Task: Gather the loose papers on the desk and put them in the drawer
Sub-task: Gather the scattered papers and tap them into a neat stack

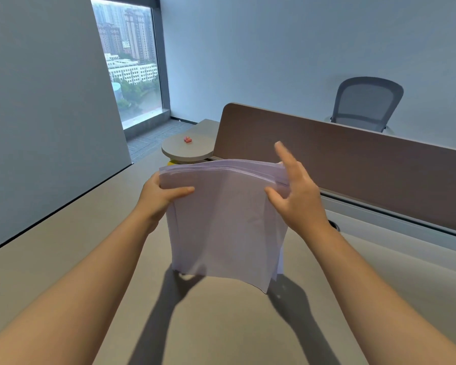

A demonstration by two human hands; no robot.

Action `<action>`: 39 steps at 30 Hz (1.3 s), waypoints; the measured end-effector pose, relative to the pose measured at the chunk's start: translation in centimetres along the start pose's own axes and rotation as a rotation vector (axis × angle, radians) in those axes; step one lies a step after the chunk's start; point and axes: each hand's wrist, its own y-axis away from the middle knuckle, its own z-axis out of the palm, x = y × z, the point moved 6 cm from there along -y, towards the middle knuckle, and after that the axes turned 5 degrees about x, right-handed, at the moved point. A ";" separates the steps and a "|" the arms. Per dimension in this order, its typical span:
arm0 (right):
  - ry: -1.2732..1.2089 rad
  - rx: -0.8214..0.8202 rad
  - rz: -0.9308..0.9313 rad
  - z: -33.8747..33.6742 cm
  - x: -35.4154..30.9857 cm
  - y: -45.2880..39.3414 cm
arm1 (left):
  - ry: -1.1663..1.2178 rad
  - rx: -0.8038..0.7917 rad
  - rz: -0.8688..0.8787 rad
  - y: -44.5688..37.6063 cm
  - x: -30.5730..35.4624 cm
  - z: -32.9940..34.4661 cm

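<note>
The papers [227,219] are already gathered into one thick stack, held upright in the air above the middle of the desk [63,259], their lower corners hanging just over the surface and apparently clear of it, with a shadow beneath. My left hand [161,198] pinches the stack's upper left corner, thumb laid across the front sheet and fingers hidden behind. My right hand [298,198] is at the upper right edge with fingers spread and the forefinger raised; the thumb touches the front sheet, but I cannot tell whether this hand truly grips. The top edges look fanned, not flush. I judge the step in hand to be squaring the stack, so I would close the right hand on its edge, lower the stack until its bottom edge meets the desk, and tap lightly, keeping both grips loose enough for sheets to settle. No drawer is in view, so I must look for it before carrying the stack away from the partition [353,154] side.
</note>
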 end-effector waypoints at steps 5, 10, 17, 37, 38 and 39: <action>0.145 0.037 -0.159 -0.4 0.6 0.5 | 0.003 -0.050 -0.091 0.2 -1.7 0.5; 0.083 0.033 -0.170 -0.4 1.3 0.8 | 0.030 -0.046 -0.113 -0.2 -2.7 0.9; -0.363 0.059 0.279 0.3 4.4 1.4 | 0.053 -0.059 -0.122 -0.7 -3.6 0.7; -0.850 -0.213 0.819 6.7 9.9 6.1 | 0.088 -0.167 -0.154 0.1 -5.6 2.0; -0.857 -0.221 0.811 7.0 9.6 6.0 | 0.104 -0.186 -0.156 0.4 -5.4 2.6; -0.864 -0.229 0.802 7.2 9.3 5.8 | 0.111 -0.195 -0.154 0.5 -5.2 3.1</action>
